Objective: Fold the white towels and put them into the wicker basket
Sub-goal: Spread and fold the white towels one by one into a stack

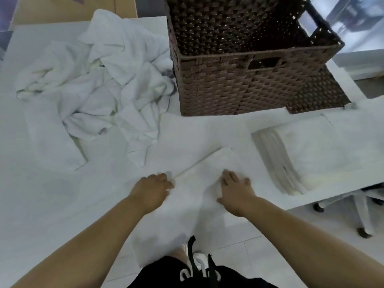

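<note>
The wicker basket (245, 80) is cut off by the top edge, so its far rim does not show, and its dark inside hides whether anything lies in it. The towel being folded (207, 169) is white on the white table (52, 194), washed out by glare; its near edge cannot be traced where it hangs toward the floor. The left hand (152, 189) has its fingertips blurred against the towel's edge, so whether they pinch the cloth cannot be told. The heap of unfolded towels (104, 84) is too tangled to count. The office chair (353, 206) shows only its wheeled base under the table.
</note>
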Demonstrator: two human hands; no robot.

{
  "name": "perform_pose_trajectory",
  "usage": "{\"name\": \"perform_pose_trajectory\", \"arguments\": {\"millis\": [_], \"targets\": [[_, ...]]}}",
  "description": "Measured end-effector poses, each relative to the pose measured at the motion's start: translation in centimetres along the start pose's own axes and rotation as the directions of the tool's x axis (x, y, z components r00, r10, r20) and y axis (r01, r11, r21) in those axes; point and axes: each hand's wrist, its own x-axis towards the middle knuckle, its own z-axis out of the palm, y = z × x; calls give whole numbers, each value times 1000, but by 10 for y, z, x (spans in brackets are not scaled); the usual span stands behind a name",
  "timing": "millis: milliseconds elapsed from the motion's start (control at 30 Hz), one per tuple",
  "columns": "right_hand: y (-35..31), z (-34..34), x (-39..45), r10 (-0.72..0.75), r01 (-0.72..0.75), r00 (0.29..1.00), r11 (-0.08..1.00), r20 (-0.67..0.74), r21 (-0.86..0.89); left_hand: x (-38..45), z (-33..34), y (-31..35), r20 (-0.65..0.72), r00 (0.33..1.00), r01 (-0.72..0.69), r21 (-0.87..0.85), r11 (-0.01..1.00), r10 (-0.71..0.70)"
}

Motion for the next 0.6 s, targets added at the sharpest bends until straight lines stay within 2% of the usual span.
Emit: {"name": "perform_pose_trajectory", "arguments": {"millis": [67,200,367,433,500,600], "targets": [[12,-11,17,28,-29,999,999,-44,-26,4,-7,0,3,1000,12,-78,997,-12],[28,-31,38,197,-195,972,980,-125,25,18,-14,6,20,1000,22,-202,979,-18],[20,-25,21,295,-210,915,930,-274,302,41,-14,16,-83,983,113,-419,901,-162],[14,-15,8,361,-227,909,848,-210,479,48,-14,20,-110,961,164,-514,842,-255],[6,-4,-1,407,-253,908,721,-98,645,54,-14,23,-96,946,199,-586,786,-310],[-4,11,-4,393,-267,919,593,16,760,60,-12,28,-27,941,253,-608,753,-338]]}}
